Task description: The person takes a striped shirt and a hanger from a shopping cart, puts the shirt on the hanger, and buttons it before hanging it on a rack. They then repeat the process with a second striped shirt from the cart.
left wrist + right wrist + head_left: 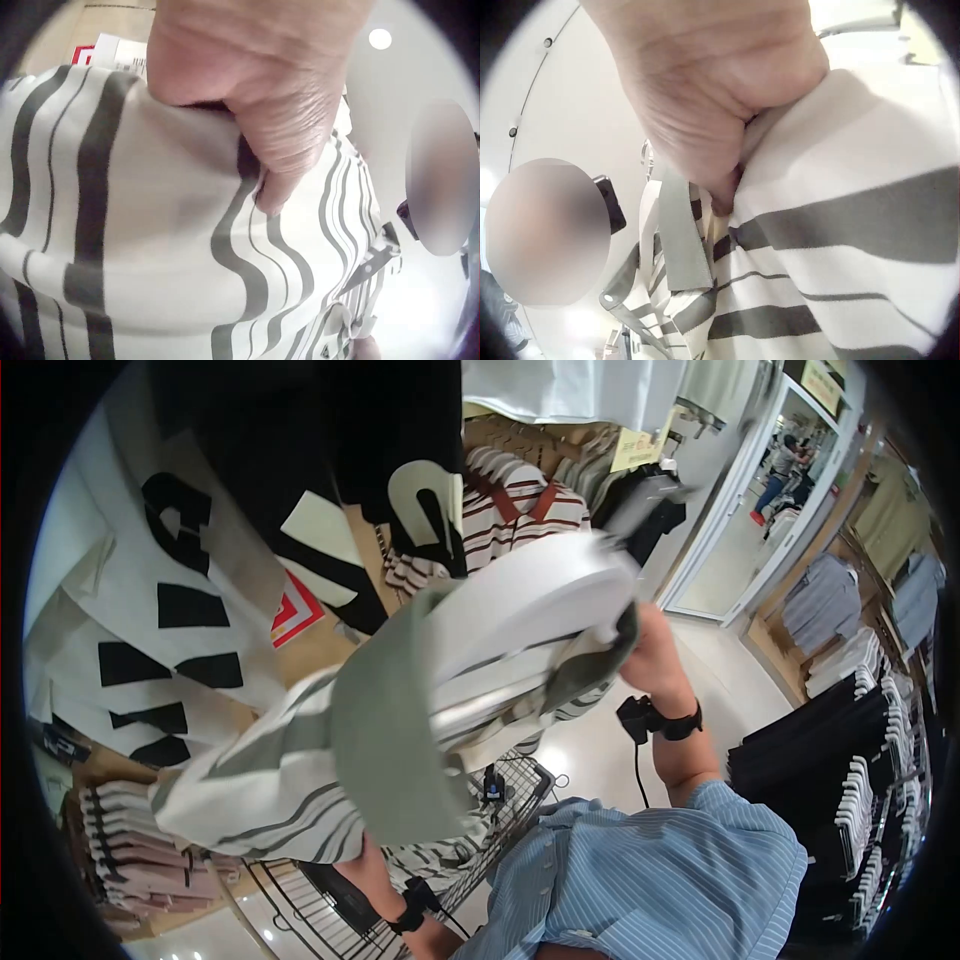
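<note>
A white polo shirt (270, 780) with grey-green stripes and a plain green collar (385, 730) is held up in front of me. Inside its neck sits a white clothes hanger (530, 595), with a blurred hook (645, 510) at the far end. My right hand (655, 650) grips the shirt at one shoulder; its thumb presses on the striped cloth in the right wrist view. On the opposite side, my left hand (368, 872) pinches the fabric, partly hidden beneath it in the head view. The left thumb (277, 187) lies over the stripes.
Below the shirt stands a wire shopping cart (525, 790) containing striped cloth. Racks of dark garments (800, 770) line the right side. Pink garments (150, 850) hang at lower left, and red-striped polos (520, 510) hang ahead. A glass door (750, 510) stands beyond.
</note>
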Tool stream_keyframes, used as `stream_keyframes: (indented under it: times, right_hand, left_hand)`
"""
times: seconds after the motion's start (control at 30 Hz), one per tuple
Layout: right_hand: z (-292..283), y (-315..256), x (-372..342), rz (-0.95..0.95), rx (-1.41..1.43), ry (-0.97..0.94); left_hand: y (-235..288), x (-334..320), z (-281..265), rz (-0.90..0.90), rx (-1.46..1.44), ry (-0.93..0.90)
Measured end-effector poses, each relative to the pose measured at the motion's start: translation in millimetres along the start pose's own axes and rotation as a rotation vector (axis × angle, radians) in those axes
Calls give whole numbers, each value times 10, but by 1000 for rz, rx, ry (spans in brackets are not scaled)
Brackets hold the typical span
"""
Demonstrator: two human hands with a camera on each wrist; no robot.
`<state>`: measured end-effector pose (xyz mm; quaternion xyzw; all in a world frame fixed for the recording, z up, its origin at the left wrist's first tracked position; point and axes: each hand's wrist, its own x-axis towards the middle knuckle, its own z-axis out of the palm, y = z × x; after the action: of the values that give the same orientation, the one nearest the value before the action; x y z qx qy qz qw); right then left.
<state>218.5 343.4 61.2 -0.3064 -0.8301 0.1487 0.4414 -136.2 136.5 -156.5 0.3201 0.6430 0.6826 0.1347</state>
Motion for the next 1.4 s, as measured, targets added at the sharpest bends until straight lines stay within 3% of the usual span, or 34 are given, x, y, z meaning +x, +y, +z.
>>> stream_keyframes:
  times: [0.13,0.17,0.27,0.3,0.4,0.53,0.67,0.7,0.8,0.9,0.97,1.07,1.13,1.2,1.3,1.4]
  right_hand:
    - [-497,51,-85,92,-127,377]
    - [-645,182,-116,156,-5,469]
    - [-1173,425,-122,202,-4,546]
    - [-1245,429,-189,199,55,585]
    - [-1445,450,-210,157,240,675]
    - [-1997,1142,-446,322,53,638]
    - [-2166,1602,-652,382,-24,547]
    - [-2173,1725,-672,355,58,554]
    - [-2407,2208,-849,351,31,532]
    - [-2601,2430,-885,250,35,629]
    - [-2968,2855,-1094,293,73,636]
    - [-3372,3142,-1132,256,331,792]
    - [-3581,3256,-1120,231,383,801]
    - [-3795,3170,-1035,255,196,685]
    - [-3757,3032,-899,158,-108,568]
    - [-3439,2746,-735,80,-442,356]
  left_hand:
    - [283,-57,221,-46,-73,-131]
    - [250,-36,298,-20,-68,-98]
    - [560,-2,522,14,-38,-218]
    - [483,-2,587,70,15,-218]
    - [294,-145,723,19,97,-419]
    - [468,-565,1143,-91,51,-590]
    - [689,-851,1486,-24,127,-616]
    - [512,-932,1546,15,137,-595]
    - [763,-1113,1899,-2,144,-541]
    - [897,-1311,2262,-49,155,-486]
    - [943,-1420,2533,-52,165,-444]
    - [951,-1541,2865,-153,116,-419]
    - [730,-1589,3009,-181,85,-538]
    - [665,-1570,3151,-105,367,-694]
    - [612,-1556,3251,57,462,-744]
    - [357,-1510,3129,-93,410,-762]
